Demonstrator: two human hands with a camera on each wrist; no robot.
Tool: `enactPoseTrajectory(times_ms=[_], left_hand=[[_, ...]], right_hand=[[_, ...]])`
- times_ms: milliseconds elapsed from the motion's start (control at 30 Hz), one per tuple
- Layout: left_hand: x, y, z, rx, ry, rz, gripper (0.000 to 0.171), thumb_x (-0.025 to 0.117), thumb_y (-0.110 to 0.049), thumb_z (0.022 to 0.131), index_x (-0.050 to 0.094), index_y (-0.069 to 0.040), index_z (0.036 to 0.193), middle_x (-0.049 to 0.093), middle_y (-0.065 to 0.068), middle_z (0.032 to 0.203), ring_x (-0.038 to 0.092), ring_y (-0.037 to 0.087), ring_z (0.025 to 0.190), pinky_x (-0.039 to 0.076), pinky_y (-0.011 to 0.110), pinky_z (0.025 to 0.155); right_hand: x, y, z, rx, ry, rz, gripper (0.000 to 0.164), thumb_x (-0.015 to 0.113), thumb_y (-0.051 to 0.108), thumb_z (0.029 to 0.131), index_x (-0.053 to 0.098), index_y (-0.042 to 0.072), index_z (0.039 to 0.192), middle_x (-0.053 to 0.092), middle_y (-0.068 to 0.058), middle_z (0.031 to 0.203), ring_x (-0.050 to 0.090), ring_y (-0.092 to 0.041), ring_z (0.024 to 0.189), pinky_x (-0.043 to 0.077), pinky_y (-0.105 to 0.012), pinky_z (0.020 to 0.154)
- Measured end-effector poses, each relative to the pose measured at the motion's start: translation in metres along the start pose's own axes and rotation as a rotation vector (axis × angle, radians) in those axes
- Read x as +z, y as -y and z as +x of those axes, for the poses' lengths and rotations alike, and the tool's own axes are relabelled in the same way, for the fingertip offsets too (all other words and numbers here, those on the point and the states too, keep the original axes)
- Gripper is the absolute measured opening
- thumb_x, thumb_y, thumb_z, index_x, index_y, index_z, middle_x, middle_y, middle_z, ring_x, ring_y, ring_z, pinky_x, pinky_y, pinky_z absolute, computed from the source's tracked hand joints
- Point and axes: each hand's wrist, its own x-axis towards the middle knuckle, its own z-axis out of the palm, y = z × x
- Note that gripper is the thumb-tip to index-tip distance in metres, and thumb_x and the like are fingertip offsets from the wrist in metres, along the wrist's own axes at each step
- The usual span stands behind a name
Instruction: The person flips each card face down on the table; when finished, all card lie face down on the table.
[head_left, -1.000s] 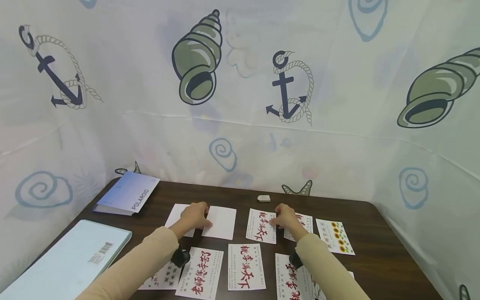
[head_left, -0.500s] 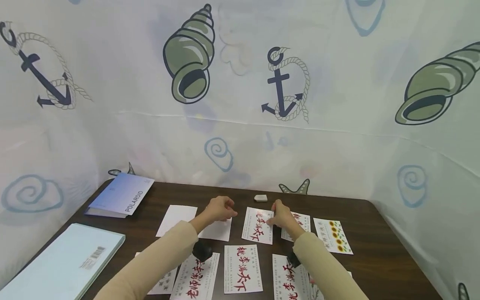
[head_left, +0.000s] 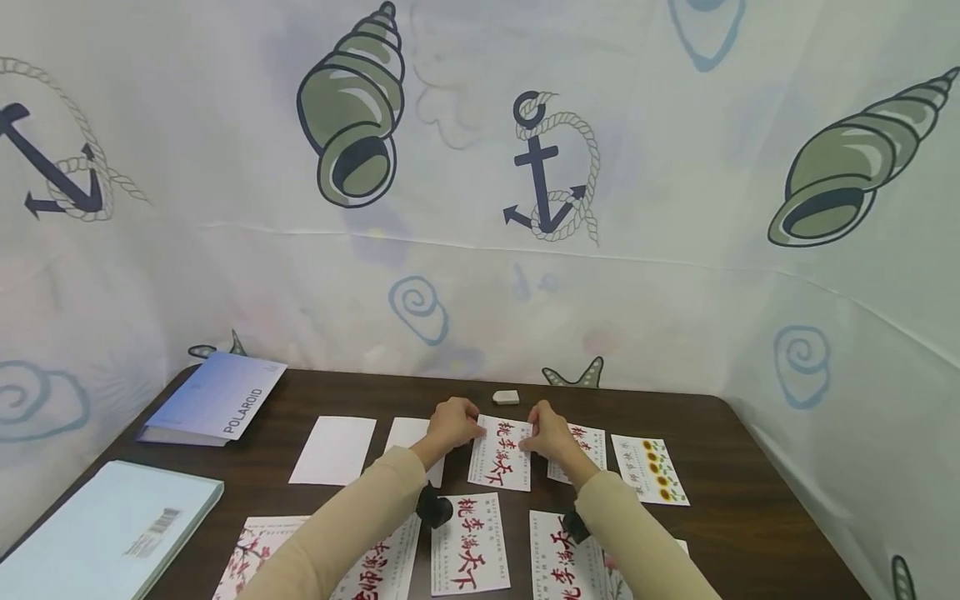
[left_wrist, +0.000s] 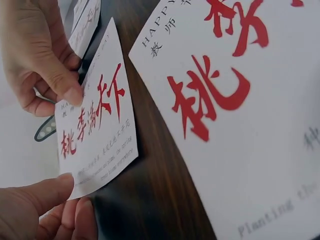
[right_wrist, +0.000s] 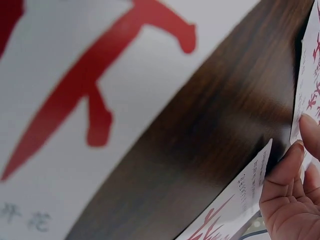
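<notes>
My left hand (head_left: 453,423) and right hand (head_left: 551,432) are at opposite side edges of a white card (head_left: 501,454) with large red characters, in the back row. In the left wrist view, the left thumb and fingers (left_wrist: 47,200) pinch its lower edge, and the right hand (left_wrist: 42,55) grips the opposite edge with the thumb on its face. The card bends slightly and looks a little raised. Left of it lie two blank white cards (head_left: 332,450), one partly behind my left arm. A similar red-character card (head_left: 592,442) and a sunflower card (head_left: 651,469) are on the right.
A front row holds more printed cards (head_left: 470,546), some partly under my sleeves. A small white block (head_left: 506,397) lies at the back. On the left are a blue POLAROID folder (head_left: 225,396) and a pale blue box-like item (head_left: 97,529). A patterned curtain hangs behind.
My left hand has moved right from the blank cards to the red-character card's left edge and now pinches it. The right hand has stayed at the card. The view has turned slightly right.
</notes>
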Motion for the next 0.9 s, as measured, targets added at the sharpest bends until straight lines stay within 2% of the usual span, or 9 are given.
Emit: enactPoseTrajectory(times_ms=[167,300,367,467,533,600,700,900], left_hand=[[0.005,0.001,0.001,0.045,-0.048,0.057,0.023,0.076,-0.010,0.074,0.068,-0.007,0.096,0.067,0.004,0.079,0.059,0.017,0.068,0.045,0.032,0.061],[0.006,0.002,0.004,0.060,-0.049,0.081,0.021,0.076,-0.009,0.073,0.069,-0.008,0.093,0.065,0.001,0.075,0.057,0.015,0.066,0.044,0.032,0.061],[0.005,0.001,0.006,0.061,-0.048,0.083,0.021,0.076,-0.008,0.072,0.070,-0.008,0.092,0.064,0.001,0.074,0.055,0.015,0.066,0.044,0.032,0.062],[0.001,-0.002,0.009,0.069,-0.049,0.080,0.020,0.075,-0.007,0.071,0.070,-0.007,0.091,0.063,0.001,0.072,0.055,0.015,0.067,0.045,0.033,0.065],[-0.002,-0.005,0.009,0.076,-0.042,0.076,0.020,0.073,-0.007,0.071,0.070,-0.007,0.090,0.063,0.001,0.071,0.055,0.014,0.066,0.045,0.032,0.065],[-0.004,-0.009,0.008,0.085,-0.035,0.076,0.020,0.071,-0.005,0.070,0.070,-0.007,0.090,0.062,-0.001,0.069,0.054,0.014,0.065,0.044,0.031,0.064],[-0.006,-0.013,0.004,0.099,-0.031,0.085,0.021,0.066,-0.004,0.069,0.071,-0.006,0.089,0.059,-0.002,0.066,0.051,0.013,0.063,0.042,0.028,0.060],[-0.011,-0.016,-0.002,0.097,-0.043,0.072,0.018,0.065,-0.005,0.071,0.071,-0.007,0.088,0.058,-0.003,0.065,0.052,0.012,0.061,0.040,0.026,0.057]], right_hand=[[0.001,0.001,-0.003,-0.012,-0.026,-0.026,0.041,0.077,-0.002,0.073,0.046,0.001,0.100,0.048,-0.006,0.076,0.043,-0.016,0.066,0.036,-0.027,0.058],[0.006,0.008,-0.011,-0.091,-0.066,-0.046,0.034,0.075,0.002,0.076,0.049,-0.001,0.098,0.049,-0.007,0.074,0.042,-0.015,0.064,0.035,-0.025,0.056],[0.010,0.015,-0.016,-0.132,-0.034,-0.017,0.031,0.074,0.006,0.077,0.051,-0.002,0.096,0.049,-0.006,0.072,0.042,-0.013,0.061,0.035,-0.025,0.054],[0.019,0.029,-0.025,-0.158,0.066,-0.005,0.035,0.074,0.019,0.080,0.051,-0.002,0.096,0.049,-0.004,0.073,0.041,-0.013,0.060,0.034,-0.024,0.052],[0.025,0.037,-0.030,-0.145,0.100,-0.021,0.042,0.075,0.028,0.079,0.050,-0.001,0.097,0.049,-0.004,0.074,0.041,-0.014,0.061,0.034,-0.025,0.053],[0.030,0.041,-0.033,-0.122,0.100,-0.052,0.048,0.075,0.034,0.078,0.048,0.000,0.098,0.048,-0.004,0.073,0.041,-0.015,0.061,0.033,-0.026,0.053],[0.035,0.042,-0.036,-0.108,0.060,-0.078,0.048,0.075,0.033,0.077,0.048,0.000,0.097,0.048,-0.005,0.071,0.042,-0.017,0.060,0.033,-0.027,0.052],[0.035,0.044,-0.039,-0.154,0.029,-0.081,0.036,0.071,0.021,0.077,0.050,-0.001,0.096,0.051,-0.003,0.070,0.044,-0.014,0.059,0.034,-0.026,0.051]])
